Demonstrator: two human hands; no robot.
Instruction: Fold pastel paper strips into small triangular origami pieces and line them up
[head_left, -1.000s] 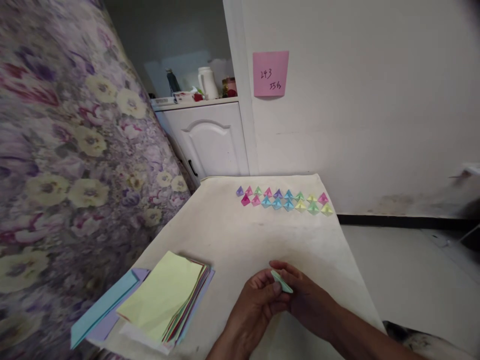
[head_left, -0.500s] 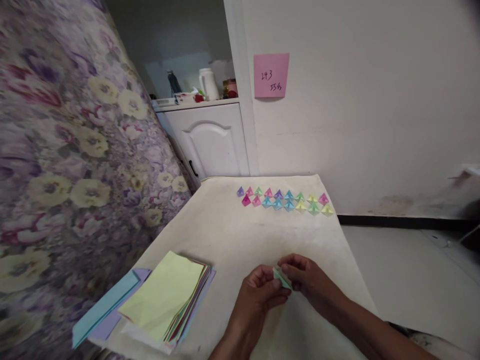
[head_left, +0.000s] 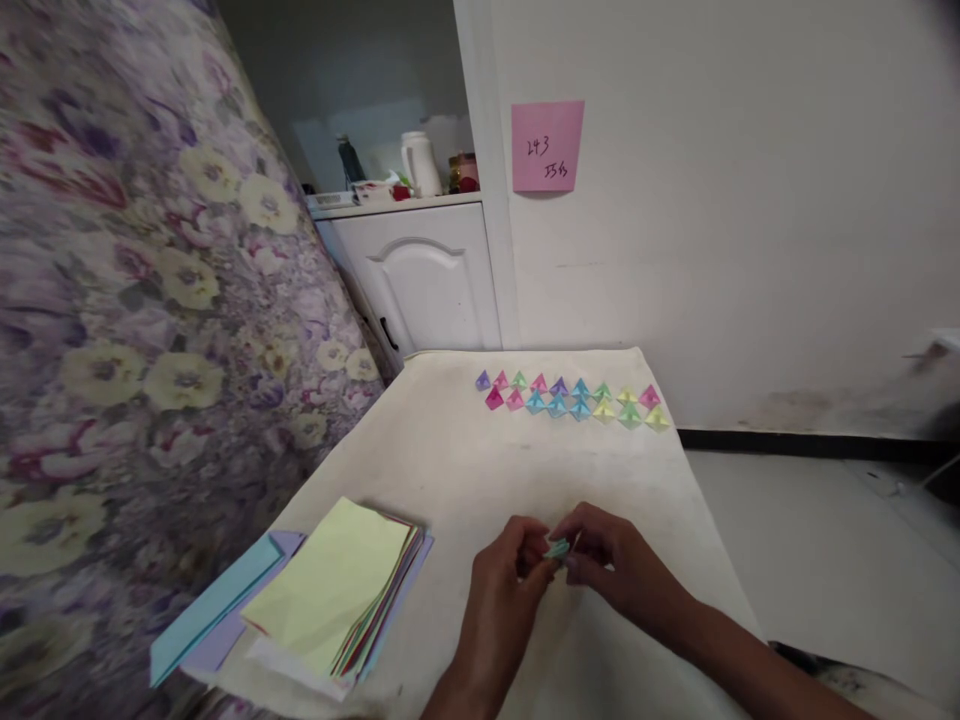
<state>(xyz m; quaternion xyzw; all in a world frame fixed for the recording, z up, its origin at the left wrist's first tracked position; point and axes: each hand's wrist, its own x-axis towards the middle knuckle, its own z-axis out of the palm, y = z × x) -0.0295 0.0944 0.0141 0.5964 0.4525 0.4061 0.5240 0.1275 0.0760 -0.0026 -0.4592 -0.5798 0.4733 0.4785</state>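
Between my two hands, above the near part of the table, is a small folded piece of light green paper. My left hand pinches its left side between thumb and fingers. On the right side, the thumb and fingers of my right hand grip the same paper. Its layers show edge-on, and the fingertips cover much of it. Farther back on the table, two rows of small folded paper shapes stand in pink, purple, blue, green and yellow.
A stack of coloured paper sheets with pale yellow on top lies at the table's left, beside folded blue paper. A floral curtain hangs along the left. Behind the table are a white cabinet and a wall with a pink note.
The green paper has turned from showing a flat triangular face to showing its layered edges. My fingers have shifted around it, and the view has moved slightly.
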